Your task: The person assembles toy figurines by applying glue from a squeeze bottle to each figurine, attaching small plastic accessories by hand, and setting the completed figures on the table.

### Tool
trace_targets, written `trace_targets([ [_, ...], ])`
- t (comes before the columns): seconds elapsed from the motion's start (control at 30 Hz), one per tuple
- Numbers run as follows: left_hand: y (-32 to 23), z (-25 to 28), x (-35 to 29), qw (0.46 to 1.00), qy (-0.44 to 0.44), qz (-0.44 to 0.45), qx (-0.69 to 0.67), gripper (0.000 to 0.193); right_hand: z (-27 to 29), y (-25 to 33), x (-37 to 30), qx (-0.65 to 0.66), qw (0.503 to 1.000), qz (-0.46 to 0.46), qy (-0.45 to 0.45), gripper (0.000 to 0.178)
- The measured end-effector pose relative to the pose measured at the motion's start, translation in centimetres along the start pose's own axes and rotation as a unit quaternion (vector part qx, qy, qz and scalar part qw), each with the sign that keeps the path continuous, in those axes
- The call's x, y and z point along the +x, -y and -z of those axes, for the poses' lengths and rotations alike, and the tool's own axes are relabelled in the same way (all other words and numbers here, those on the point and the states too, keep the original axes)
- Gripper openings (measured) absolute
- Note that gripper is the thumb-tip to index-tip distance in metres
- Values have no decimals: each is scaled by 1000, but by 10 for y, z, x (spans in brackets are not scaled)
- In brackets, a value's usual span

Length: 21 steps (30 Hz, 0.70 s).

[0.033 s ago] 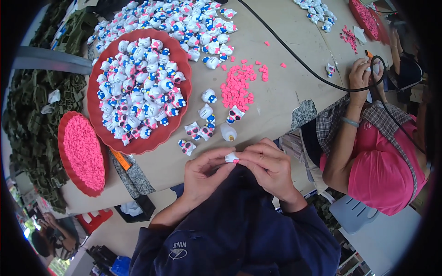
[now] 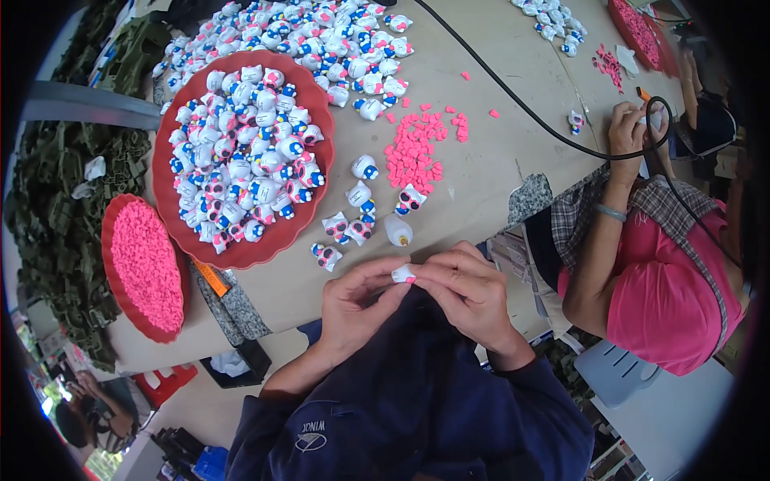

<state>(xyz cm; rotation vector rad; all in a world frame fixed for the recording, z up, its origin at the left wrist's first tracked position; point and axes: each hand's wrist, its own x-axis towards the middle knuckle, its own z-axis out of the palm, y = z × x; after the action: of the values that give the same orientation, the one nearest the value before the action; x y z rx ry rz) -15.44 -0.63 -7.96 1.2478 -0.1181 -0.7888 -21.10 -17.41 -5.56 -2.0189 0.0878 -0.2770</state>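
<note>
Just past the table's near edge, a small white figurine with a bit of pink is pinched between my two hands. My left hand grips its left side with thumb and fingertips. The fingers of my right hand press at its pink side. Right beyond my fingers lies a small translucent bottle with a brass-coloured tip. Several white, blue and pink cat-like figurines lie loose around it. Farther off is a scatter of small pink pieces.
A red scalloped tray heaped with figurines stands at left, a smaller red dish of pink pieces beside it. More figurines are piled behind. A black cable crosses the table. A co-worker in pink sits at right.
</note>
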Motion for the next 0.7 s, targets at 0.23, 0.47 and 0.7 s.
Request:
trace_targets([
  [0.23,1,-4,-1,992,-15,-104,74,36,-10,0,-6,-18,998,36,-58,26],
  [0.47,-23,17,-6,962,-7,-170,213,39,-14,4,-1,22,997,39,-64,26],
  [0.7,-59,34,-6,820,-272,-275,422,37,-17,-10,10,-2,992,-18,-127,33],
])
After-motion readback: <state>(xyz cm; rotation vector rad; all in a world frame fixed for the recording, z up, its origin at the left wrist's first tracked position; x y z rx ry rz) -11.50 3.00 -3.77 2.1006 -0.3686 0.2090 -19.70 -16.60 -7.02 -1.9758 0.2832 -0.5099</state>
